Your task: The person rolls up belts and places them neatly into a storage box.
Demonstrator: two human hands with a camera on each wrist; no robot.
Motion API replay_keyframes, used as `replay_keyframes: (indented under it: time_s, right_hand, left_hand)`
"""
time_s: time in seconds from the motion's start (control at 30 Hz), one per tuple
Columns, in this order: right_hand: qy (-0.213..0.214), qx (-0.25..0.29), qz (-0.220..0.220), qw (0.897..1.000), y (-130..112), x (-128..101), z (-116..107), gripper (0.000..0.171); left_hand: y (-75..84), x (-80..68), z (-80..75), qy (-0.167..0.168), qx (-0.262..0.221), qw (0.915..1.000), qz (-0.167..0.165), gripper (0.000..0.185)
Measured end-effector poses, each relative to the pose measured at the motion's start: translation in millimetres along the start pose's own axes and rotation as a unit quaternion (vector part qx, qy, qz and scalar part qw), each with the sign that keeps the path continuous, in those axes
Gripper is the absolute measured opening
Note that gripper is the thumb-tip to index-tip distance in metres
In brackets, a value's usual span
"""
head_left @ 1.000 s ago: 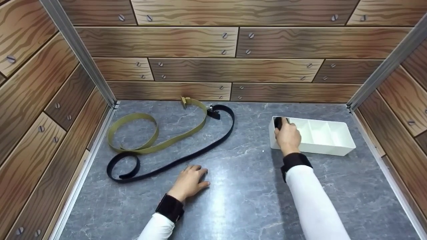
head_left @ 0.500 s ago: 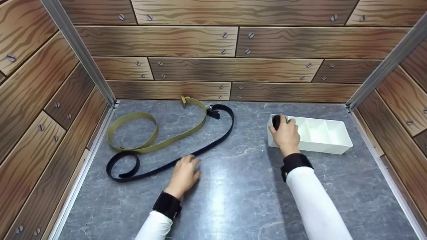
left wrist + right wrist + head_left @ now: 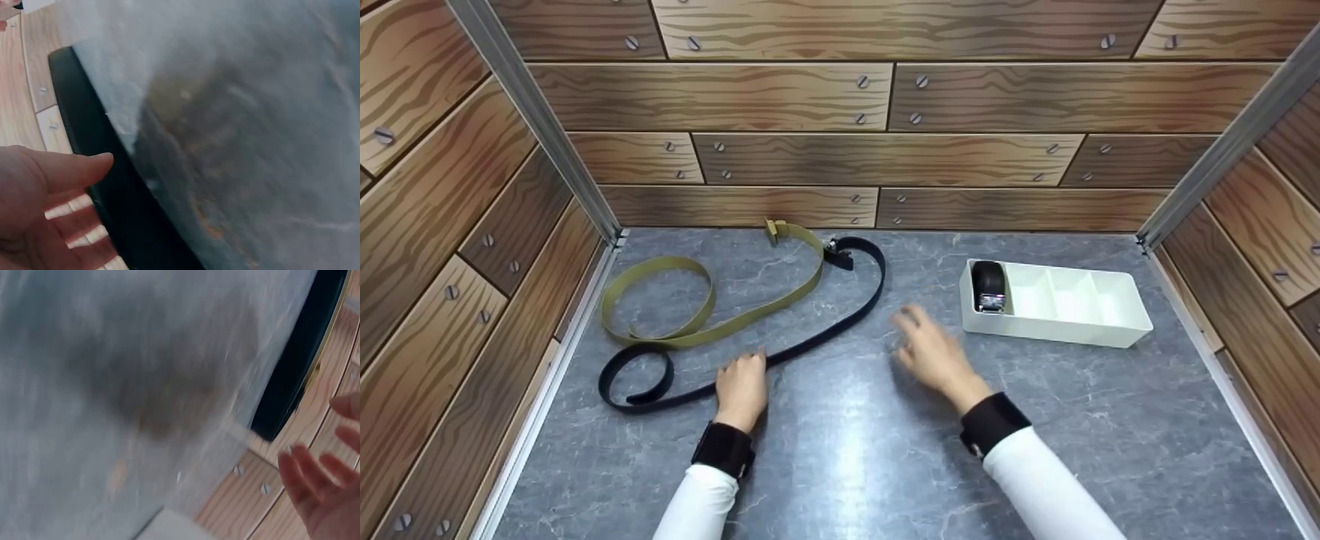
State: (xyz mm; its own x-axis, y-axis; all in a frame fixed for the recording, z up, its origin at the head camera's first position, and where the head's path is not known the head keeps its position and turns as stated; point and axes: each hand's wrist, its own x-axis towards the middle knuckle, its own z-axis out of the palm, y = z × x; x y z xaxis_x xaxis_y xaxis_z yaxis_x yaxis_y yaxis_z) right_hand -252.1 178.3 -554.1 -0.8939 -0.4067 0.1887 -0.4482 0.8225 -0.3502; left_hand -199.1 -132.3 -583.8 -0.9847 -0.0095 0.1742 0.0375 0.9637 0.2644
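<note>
A long black belt (image 3: 817,335) snakes across the grey marble floor (image 3: 855,457), its near end curled into a loop. An olive belt (image 3: 675,296) lies looped behind it. My left hand (image 3: 742,382) reaches the black belt's middle stretch with fingers straight; in the left wrist view the hand (image 3: 50,197) hovers right at the black belt (image 3: 107,185). My right hand (image 3: 931,349) is in mid-air between the belt and the white tray (image 3: 1057,328), fingers spread and holding nothing. A rolled black belt (image 3: 988,285) sits in the tray's left compartment.
Wood-patterned walls (image 3: 840,150) close in the back and both sides, with metal corner posts (image 3: 532,120). The tray's other compartments hold nothing. Both belt buckles (image 3: 838,255) lie near the back wall.
My right hand has let go of the rolled belt in the tray and swung left over the floor. My left hand has slid forward and left to the long black belt.
</note>
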Motion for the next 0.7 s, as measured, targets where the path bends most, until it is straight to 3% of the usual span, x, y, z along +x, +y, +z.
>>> replay_keyframes:
  time_s: [0.13,0.27,0.5,0.7]
  right_hand:
    - [-0.067,0.017,-0.03,0.997,-14.4,-8.0,12.2,0.057]
    - [-0.101,0.025,-0.071,0.992,-27.0,-12.5,19.9,0.06]
    - [-0.116,0.031,-0.121,0.985,-40.7,-17.6,29.8,0.064]
    - [-0.107,0.064,-0.133,0.983,-33.4,-22.9,35.2,0.049]
  left_hand:
    - [-0.1,0.6,1.6,-0.003,-0.015,0.9999,0.002,0.016]
    - [13.5,-0.6,3.2,-0.023,-0.022,0.999,0.03,0.018]
    - [56.5,-5.6,14.6,-0.031,-0.01,0.9916,0.125,0.014]
    - [82.8,-8.9,19.6,-0.029,-0.015,0.9857,0.165,0.007]
